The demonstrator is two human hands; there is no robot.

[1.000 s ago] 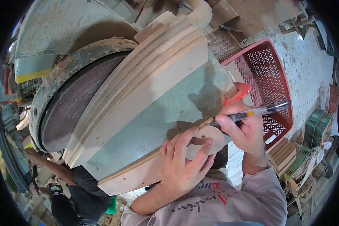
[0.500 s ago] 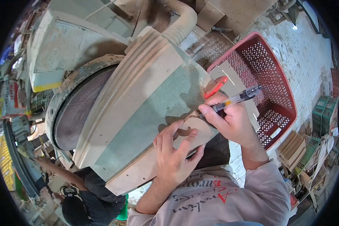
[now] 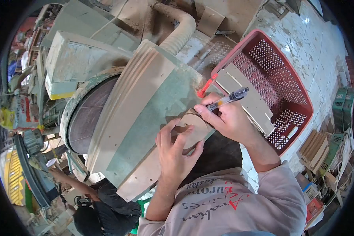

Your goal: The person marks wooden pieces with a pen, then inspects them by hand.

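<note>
My left hand (image 3: 176, 147) bends its fingers over a pale rounded wooden piece (image 3: 198, 126), its thumb at the near edge. A small hole with a dark centre shows in that piece, which lies at the upper end of a long wooden board (image 3: 139, 175). In my right hand (image 3: 232, 120) is a clear-barrelled pen (image 3: 226, 99), slanted up to the right. Its point is down by the far edge of the rounded piece, hidden behind my fingers. Just beyond my right hand lies a red-handled tool (image 3: 206, 85) on the green-and-tan work surface (image 3: 149, 106).
A disc sander (image 3: 92, 116) with a dark round face stands to the left. Behind it runs a dusty hose (image 3: 181, 35). At the right, a red plastic basket (image 3: 303, 90) has flat boards (image 3: 242, 88) leaning in it. Another person (image 3: 106, 204) is at the lower left.
The whole view has shifted slightly, with the table lower left. My right hand and the pen have moved a little left along the rounded piece. My left hand keeps its hold.
</note>
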